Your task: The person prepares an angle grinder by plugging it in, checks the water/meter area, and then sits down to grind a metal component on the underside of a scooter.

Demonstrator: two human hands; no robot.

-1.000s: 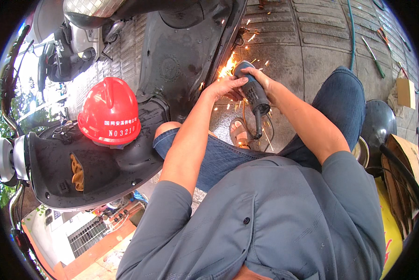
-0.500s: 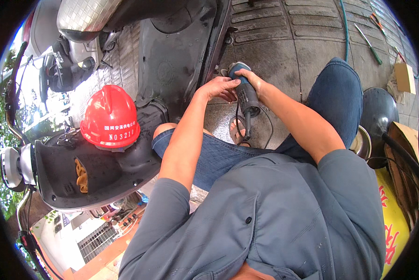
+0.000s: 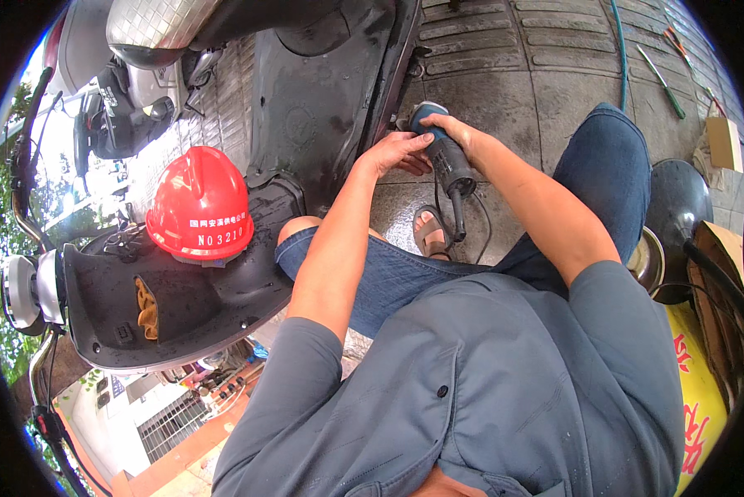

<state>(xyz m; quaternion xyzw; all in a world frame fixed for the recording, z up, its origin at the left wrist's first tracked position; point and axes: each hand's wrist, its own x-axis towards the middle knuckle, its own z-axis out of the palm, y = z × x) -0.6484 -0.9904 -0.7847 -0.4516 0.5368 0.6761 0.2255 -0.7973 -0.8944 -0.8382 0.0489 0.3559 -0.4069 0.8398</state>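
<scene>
A blue and black angle grinder (image 3: 450, 166) is held tilted beside the scooter's lower side, its cord trailing down from the black rear end. My right hand (image 3: 455, 137) is wrapped round its blue front part from the right. My left hand (image 3: 401, 154) meets it from the left, thumb on the body and the bent fingers along its side; part of that grip is hidden. The grinder's working end is mostly out of sight under its blue head. At the left lies the dark scooter (image 3: 318, 108), tipped so that its footboard faces me.
A red hard hat (image 3: 199, 203) rests on the scooter's front panel, near a brown glove-like item (image 3: 146, 311) in its pocket. My sandalled foot (image 3: 429, 229) is close below the grinder. Tools with green (image 3: 676, 108) and orange handles, a blue hose (image 3: 620, 50) and a box (image 3: 724, 143) lie right.
The view has shifted slightly, so the scooter and hard hat sit a little further right. Both hands stay at the grinder, which has tilted slightly.
</scene>
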